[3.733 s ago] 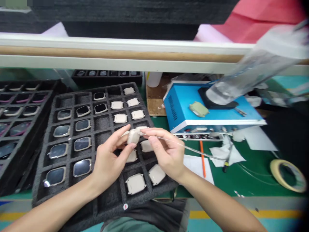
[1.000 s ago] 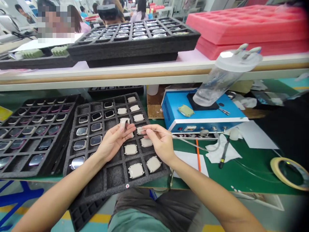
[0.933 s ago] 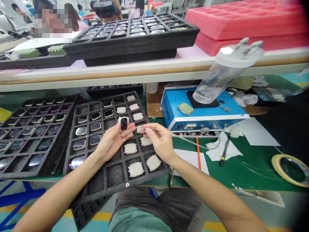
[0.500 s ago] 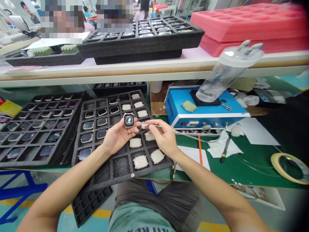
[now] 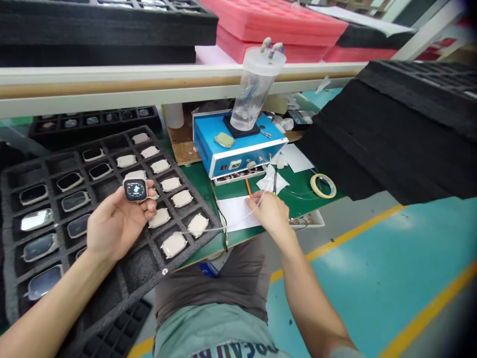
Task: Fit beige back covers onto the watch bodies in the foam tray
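Note:
My left hand [image 5: 112, 223] holds a beige watch body [image 5: 134, 188] with its screen lit and facing up, over the black foam tray [image 5: 112, 278]. The tray's compartments hold several watch bodies, some screen up on the left, some back up on the right. My right hand [image 5: 271, 211] lies palm down on the green bench beside a white paper [image 5: 233, 211] and an orange pen [image 5: 248, 188]. A thin clear tube [image 5: 216, 228] runs from the tray's edge past that hand's fingertips toward the blue box [image 5: 238, 144]. Its tip lies on the tray.
A clear canister [image 5: 255, 89] stands on the blue box. A tape roll [image 5: 323, 185], a tissue [image 5: 271, 181] and a black pen lie right of it. Black foam sheets [image 5: 391, 129] fill the right side. Pink foam [image 5: 279, 20] and black trays sit on the shelf above.
The view swung down and right. My left hand turned the watch screen-up and it lit. My right hand let the tube tip go and moved right onto the bench.

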A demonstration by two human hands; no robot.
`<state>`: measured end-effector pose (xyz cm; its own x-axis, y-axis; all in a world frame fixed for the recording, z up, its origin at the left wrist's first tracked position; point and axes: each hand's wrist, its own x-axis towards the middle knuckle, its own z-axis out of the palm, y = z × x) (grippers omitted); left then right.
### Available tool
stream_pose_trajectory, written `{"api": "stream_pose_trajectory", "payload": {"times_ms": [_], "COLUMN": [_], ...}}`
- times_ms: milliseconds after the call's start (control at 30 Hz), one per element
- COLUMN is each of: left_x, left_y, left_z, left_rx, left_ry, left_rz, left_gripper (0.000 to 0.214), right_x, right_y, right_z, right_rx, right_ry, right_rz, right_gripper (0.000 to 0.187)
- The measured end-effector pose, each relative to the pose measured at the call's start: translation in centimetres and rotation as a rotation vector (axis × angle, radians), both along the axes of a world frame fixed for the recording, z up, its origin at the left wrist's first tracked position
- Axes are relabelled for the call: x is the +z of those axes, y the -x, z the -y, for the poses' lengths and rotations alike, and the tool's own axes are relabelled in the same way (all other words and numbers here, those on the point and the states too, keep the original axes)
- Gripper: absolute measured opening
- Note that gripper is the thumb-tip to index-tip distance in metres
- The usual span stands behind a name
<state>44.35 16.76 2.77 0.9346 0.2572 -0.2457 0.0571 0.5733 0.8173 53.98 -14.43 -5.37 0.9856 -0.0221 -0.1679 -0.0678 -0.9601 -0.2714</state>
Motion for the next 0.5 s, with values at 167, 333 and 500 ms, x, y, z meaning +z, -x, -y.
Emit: {"api": "stream_pose_trajectory", "payload": {"times_ms": [167, 333, 500], "left_x": [-0.6, -1.0, -1.2], "left_y": [0.5, 0.6, 0.9], "left_z": [-0.4, -0.6, -0.7], "left_rx": [0.019, 0.034, 0.052], "left_ry": [0.051, 0.099, 0.140], "left_rz": [-0.008, -0.038, -0.053], "left_gripper": [0.048, 0.045, 0.044], "right_x": [0.6, 0.4, 0.0], "right_y": [-1.5, -1.2, -2.2], "right_z": [-0.8, -0.7, -1.4], "right_rx": [-0.019, 0.001, 0.074], "right_ry": [0.089, 0.163, 0.197], "right_rz": [-0.103, -0.146, -0.177], "right_gripper": [0.035, 0.043, 0.039]}}
